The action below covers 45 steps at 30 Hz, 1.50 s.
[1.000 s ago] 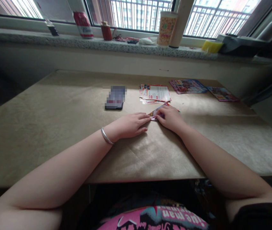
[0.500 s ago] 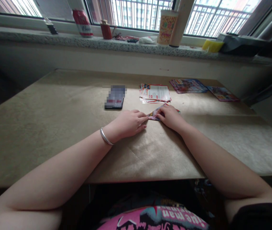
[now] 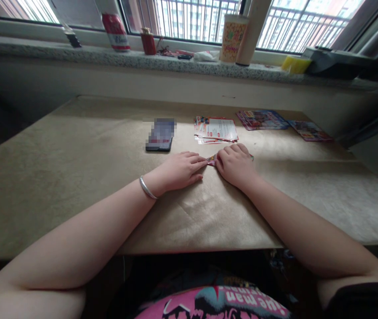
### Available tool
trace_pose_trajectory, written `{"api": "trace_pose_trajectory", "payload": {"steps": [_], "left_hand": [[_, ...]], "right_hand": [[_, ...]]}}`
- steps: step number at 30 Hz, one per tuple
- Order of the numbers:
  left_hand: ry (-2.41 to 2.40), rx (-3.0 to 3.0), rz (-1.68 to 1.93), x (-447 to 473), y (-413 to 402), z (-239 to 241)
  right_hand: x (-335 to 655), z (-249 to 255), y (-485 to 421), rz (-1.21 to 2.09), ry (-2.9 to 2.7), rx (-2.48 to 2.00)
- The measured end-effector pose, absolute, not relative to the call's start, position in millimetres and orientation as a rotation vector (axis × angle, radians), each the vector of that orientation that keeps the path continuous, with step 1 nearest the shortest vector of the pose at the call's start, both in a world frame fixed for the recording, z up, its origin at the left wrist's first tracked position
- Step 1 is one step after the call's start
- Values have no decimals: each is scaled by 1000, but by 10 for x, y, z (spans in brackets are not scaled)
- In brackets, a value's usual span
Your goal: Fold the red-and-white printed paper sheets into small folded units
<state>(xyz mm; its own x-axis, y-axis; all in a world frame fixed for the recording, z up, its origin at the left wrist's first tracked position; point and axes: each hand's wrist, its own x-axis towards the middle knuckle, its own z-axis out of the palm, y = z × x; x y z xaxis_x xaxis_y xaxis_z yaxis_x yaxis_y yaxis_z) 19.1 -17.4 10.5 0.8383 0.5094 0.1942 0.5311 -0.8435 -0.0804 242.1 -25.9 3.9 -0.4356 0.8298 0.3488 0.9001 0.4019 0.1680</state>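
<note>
A small folded piece of colourful printed paper (image 3: 212, 161) lies on the table between my hands, mostly covered. My left hand (image 3: 184, 170), with a silver bangle at the wrist, rests flat with its fingers stretched out. Its fingertips touch the pointed left end of the paper. My right hand (image 3: 235, 161) is closed over the rest, fingers curled and pressing down on it. A bit of green edge peeks out at that hand's right side. Just beyond lies a stack of printed cards (image 3: 220, 129) with red borders.
A phone (image 3: 160, 135), partly pixelated, lies left of the cards. More colourful printed sheets (image 3: 262, 119) and another pile (image 3: 310, 130) lie at the back right. On the windowsill (image 3: 175, 61) stand a red can (image 3: 115, 33), a patterned cup (image 3: 232, 39) and a yellow object (image 3: 295, 65).
My right hand has gone from pinching the paper to lying over it with curled fingers, so less of the paper shows. My left hand has hardly moved.
</note>
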Motion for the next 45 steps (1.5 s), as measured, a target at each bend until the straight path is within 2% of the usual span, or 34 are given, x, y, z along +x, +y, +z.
{"api": "trace_pose_trajectory", "payload": {"steps": [4, 11, 17, 45], "left_hand": [[-846, -2910, -203, 195, -141, 73], [-891, -2891, -199, 216, -166, 88], [-930, -2877, -210, 233, -193, 120], [-976, -2875, -273, 272, -197, 136]], "right_hand": [[2367, 32, -253, -412, -2452, -1557], [2438, 32, -106, 17, -2326, -1749], [2451, 55, -90, 145, -2249, -1800], [2441, 48, -83, 177, -2191, -1824]]}}
